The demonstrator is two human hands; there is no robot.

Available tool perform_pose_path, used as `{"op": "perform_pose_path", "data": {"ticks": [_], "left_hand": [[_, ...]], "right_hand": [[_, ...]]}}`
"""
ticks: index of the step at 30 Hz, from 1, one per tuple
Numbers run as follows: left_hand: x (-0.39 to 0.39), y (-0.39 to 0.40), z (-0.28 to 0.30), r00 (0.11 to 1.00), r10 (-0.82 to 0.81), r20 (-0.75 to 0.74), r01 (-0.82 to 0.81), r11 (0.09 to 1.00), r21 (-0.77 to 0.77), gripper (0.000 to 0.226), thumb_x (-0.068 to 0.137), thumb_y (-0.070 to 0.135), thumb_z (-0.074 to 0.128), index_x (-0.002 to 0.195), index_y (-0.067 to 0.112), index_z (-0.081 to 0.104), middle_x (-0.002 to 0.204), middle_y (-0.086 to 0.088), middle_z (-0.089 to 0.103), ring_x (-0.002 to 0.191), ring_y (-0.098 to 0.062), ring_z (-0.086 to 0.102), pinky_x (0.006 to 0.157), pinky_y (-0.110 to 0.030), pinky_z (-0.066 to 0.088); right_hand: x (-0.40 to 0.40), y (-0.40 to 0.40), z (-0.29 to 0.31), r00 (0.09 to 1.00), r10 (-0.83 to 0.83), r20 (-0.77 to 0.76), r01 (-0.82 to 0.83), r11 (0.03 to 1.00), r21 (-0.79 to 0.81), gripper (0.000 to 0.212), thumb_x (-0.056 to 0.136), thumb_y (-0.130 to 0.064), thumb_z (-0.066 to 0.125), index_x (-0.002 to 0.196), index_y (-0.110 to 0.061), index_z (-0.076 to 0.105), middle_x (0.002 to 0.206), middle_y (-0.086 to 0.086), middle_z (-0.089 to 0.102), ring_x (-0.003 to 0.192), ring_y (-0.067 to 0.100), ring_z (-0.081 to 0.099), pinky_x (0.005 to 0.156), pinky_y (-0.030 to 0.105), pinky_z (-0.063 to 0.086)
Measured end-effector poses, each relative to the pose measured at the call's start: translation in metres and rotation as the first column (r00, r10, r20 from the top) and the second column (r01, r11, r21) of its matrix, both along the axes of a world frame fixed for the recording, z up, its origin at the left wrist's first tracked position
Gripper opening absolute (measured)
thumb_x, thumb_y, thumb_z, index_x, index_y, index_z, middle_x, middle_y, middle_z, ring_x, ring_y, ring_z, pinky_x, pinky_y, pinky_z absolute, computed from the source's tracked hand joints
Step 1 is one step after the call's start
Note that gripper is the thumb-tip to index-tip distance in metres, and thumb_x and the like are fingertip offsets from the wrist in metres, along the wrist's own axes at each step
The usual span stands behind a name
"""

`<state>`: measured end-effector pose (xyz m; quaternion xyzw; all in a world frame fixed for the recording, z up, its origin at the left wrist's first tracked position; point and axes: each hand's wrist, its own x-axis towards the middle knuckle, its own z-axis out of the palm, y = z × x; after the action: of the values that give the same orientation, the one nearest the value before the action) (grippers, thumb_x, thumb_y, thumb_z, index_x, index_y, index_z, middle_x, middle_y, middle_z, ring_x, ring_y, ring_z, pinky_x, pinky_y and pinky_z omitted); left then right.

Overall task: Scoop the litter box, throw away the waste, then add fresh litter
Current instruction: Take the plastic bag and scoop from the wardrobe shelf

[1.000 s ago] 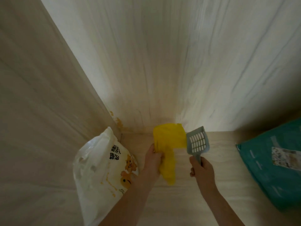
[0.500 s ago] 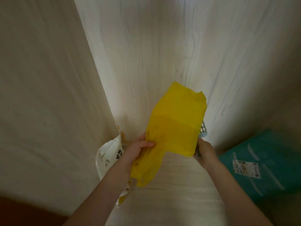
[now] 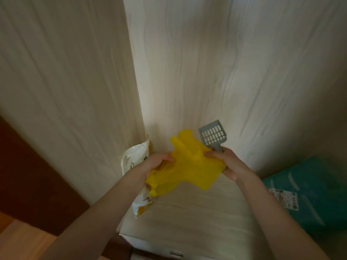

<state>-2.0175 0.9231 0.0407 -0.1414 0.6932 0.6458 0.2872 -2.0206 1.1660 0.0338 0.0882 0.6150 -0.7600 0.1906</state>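
Both hands close on a yellow bag (image 3: 189, 169): left hand (image 3: 157, 164) pinches one edge; right hand (image 3: 228, 164) pinches the other while gripping the grey scoop (image 3: 213, 136) beyond it. Step: apparently opening the bag for waste. White litter bag (image 3: 134, 162) stands left of the yellow bag.

Your left hand (image 3: 156, 162) and the yellow bag (image 3: 189, 166) hide most of the white litter bag (image 3: 134, 158). The scoop (image 3: 213, 136) handle hides in your right hand (image 3: 228, 163).
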Motion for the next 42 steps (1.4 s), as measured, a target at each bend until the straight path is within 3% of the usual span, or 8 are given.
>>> {"op": "perform_pose_path", "data": {"ticks": [7,12,19,24,28,31,38,42], "left_hand": [[0.013,-0.007,-0.009,0.931,0.318,0.181,-0.363,0.869,0.337,0.036,0.098,0.032,0.046,0.089,0.007,0.071,0.07,-0.01,0.073,0.059,-0.023,0.07,0.053,-0.031,0.055],[0.026,-0.003,-0.03,0.894,0.332,0.301,-0.446,0.719,0.533,0.045,0.097,0.034,0.039,0.126,0.003,0.055,0.124,-0.022,0.061,0.117,-0.039,0.055,0.092,-0.052,0.044],[0.021,0.03,-0.012,0.916,0.373,0.147,-0.379,0.683,0.624,0.039,0.097,0.019,0.036,0.101,0.0,0.069,0.103,-0.016,0.07,0.095,-0.028,0.064,0.09,-0.039,0.05],[0.033,0.057,-0.01,0.913,0.275,-0.3,-0.205,0.948,0.244,0.014,0.091,0.007,0.058,0.095,0.02,0.064,0.085,0.001,0.061,0.078,-0.011,0.052,0.064,-0.019,0.039],[0.039,0.064,-0.027,0.91,0.41,-0.06,-0.349,0.837,0.421,0.029,0.089,0.017,0.065,0.114,0.011,0.053,0.121,-0.013,0.057,0.107,-0.025,0.056,0.08,-0.036,0.048],[0.051,0.059,-0.034,0.971,0.19,0.145,-0.238,0.771,0.59,0.046,0.088,0.033,0.061,0.129,0.012,0.054,0.126,-0.013,0.062,0.113,-0.031,0.061,0.087,-0.047,0.051],[0.08,0.035,-0.035,0.898,0.437,-0.055,-0.378,0.829,0.412,0.041,0.075,0.014,0.075,0.115,0.017,0.063,0.105,-0.006,0.072,0.095,-0.024,0.069,0.067,-0.032,0.057],[0.106,0.006,-0.033,0.828,0.482,-0.285,-0.439,0.875,0.206,0.038,0.077,0.017,0.077,0.111,0.025,0.062,0.102,0.003,0.069,0.091,-0.014,0.065,0.065,-0.025,0.053]], "right_hand": [[0.017,0.009,-0.005,0.979,-0.183,-0.092,0.183,0.983,-0.009,0.036,0.074,0.01,0.069,0.097,-0.014,0.055,0.094,0.01,0.066,0.084,0.024,0.066,0.061,0.031,0.055],[0.031,0.015,-0.011,0.93,-0.328,-0.164,0.341,0.938,0.059,0.043,0.076,0.009,0.069,0.109,-0.012,0.05,0.092,0.007,0.053,0.085,0.02,0.056,0.073,0.033,0.049],[0.049,0.006,-0.017,0.865,-0.357,-0.354,0.454,0.856,0.246,0.041,0.075,0.003,0.072,0.103,-0.018,0.05,0.073,0.0,0.045,0.066,0.012,0.05,0.06,0.025,0.044],[0.057,-0.004,-0.014,0.869,-0.359,-0.341,0.432,0.886,0.168,0.041,0.074,0.006,0.071,0.093,-0.026,0.052,0.072,0.0,0.048,0.067,0.013,0.053,0.064,0.029,0.047],[0.065,-0.012,-0.013,0.881,-0.337,-0.333,0.401,0.905,0.145,0.041,0.074,0.005,0.071,0.097,-0.025,0.055,0.075,0.0,0.054,0.072,0.015,0.059,0.065,0.029,0.05],[0.072,-0.017,-0.014,0.901,-0.288,-0.324,0.348,0.927,0.143,0.041,0.074,0.006,0.071,0.098,-0.024,0.056,0.081,0.0,0.061,0.078,0.015,0.063,0.063,0.027,0.051],[0.085,-0.026,-0.029,0.884,-0.072,-0.461,0.259,0.898,0.355,0.009,0.093,-0.02,0.059,0.089,-0.013,0.055,0.074,0.008,0.055,0.071,0.024,0.057,0.07,0.044,0.054],[0.093,-0.038,-0.029,0.803,0.095,-0.588,0.284,0.806,0.519,0.031,0.099,-0.039,0.041,0.083,-0.013,0.049,0.065,0.001,0.052,0.066,0.023,0.062,0.065,0.05,0.052]]}}
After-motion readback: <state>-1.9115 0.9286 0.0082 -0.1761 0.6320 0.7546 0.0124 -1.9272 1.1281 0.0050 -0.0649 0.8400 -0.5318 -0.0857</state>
